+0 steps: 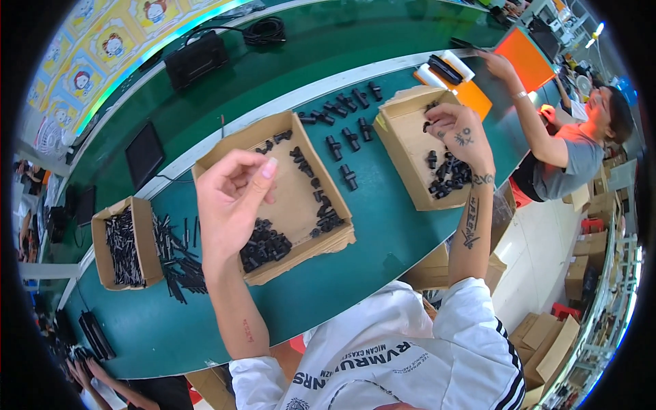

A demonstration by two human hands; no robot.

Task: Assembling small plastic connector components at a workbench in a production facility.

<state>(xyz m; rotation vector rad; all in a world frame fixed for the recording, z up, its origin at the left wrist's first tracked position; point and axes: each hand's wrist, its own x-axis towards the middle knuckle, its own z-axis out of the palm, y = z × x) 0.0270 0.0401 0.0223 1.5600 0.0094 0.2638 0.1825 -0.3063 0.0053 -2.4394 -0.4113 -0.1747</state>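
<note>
My left hand (234, 195) is over the left cardboard tray (225, 147), its fingers curled and thumb drawn in against them. Whatever it may hold is hidden. Small black fittings (265, 244) lie heaped at the tray's near end, with others along its right side. My right hand (465, 133) reaches over the right cardboard tray (402, 147), fingertips pinched at a small black fitting (427, 127). Below that hand, more black fittings (447, 176) are piled. Between the trays, several larger black cylindrical fittings (349, 177) lie in loose rows on the green table.
A cardboard box (149, 239) of thin black rods stands at the left, with loose rods (181, 270) beside it. A black case (197, 60) and coiled cable (264, 31) lie farther back. At the right, a co-worker (567, 147) reaches toward an orange panel (525, 60).
</note>
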